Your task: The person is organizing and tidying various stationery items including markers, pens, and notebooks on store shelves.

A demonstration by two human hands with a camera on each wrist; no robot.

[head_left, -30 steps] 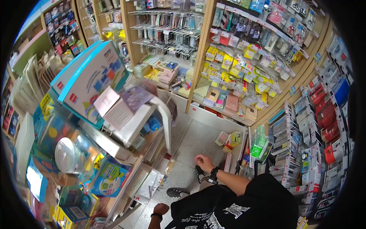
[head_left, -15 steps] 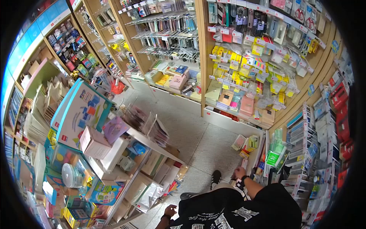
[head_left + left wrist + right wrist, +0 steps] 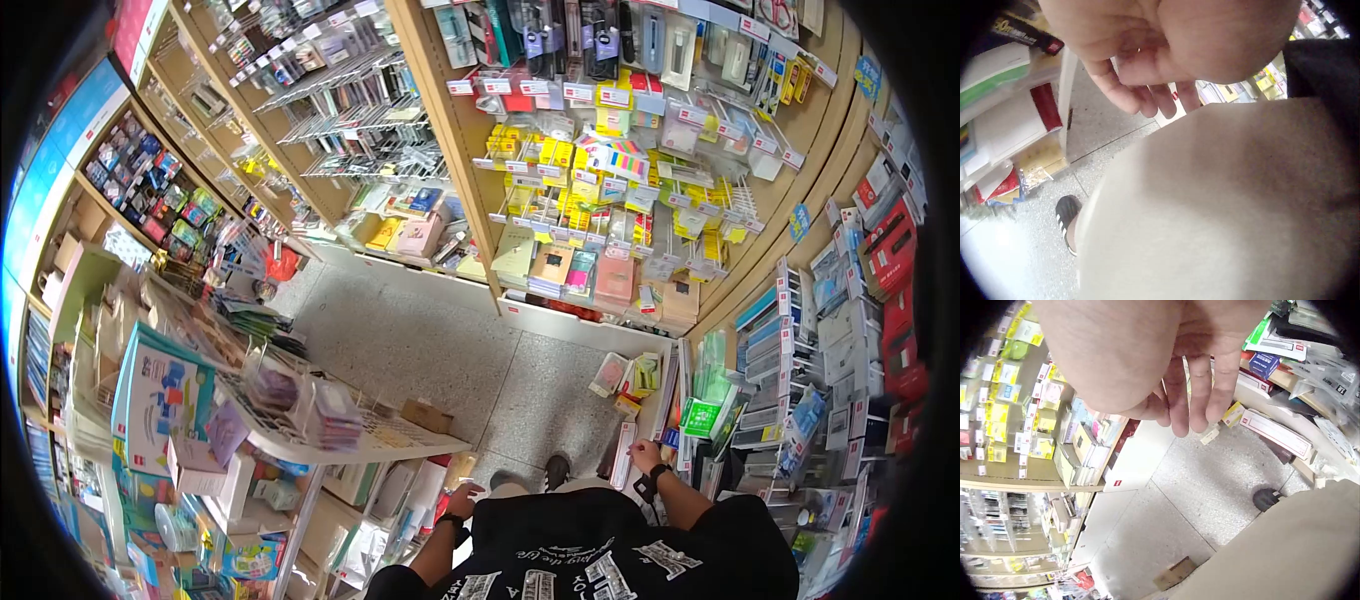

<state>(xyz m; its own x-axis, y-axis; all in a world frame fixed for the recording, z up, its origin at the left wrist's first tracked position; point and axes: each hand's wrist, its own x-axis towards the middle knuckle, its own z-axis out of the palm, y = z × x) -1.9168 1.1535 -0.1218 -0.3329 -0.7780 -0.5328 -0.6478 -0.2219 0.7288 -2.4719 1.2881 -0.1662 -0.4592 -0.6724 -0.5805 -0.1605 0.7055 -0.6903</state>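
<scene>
My left hand [image 3: 462,499] hangs beside the body, fingers loosely curled and holding nothing. In the left wrist view the same hand [image 3: 1166,47] is above a beige trouser leg [image 3: 1210,200], with shelved paper packets [image 3: 1013,134] to its left. My right hand [image 3: 646,456] hangs at the other side, over the low shelf edge with a long white box [image 3: 622,452]. In the right wrist view its fingers [image 3: 1200,394] point down loosely with nothing in them, above the speckled floor [image 3: 1204,469] and a long white-and-red box [image 3: 1275,433].
A display stand [image 3: 350,448] with boxes and hanging packets is on the left. Ahead, wooden wall shelves [image 3: 455,150] hold pens, yellow-tagged packs and notebooks. Racks of packaged goods [image 3: 790,350] line the right. Small packs [image 3: 640,375] lie low by the right corner. Grey tiled floor [image 3: 400,340] runs between.
The head view has swung, and the display stand now appears lower and farther left. The right hand moved right from in front of the body; the left hand rose slightly in view. Both stay without any object.
</scene>
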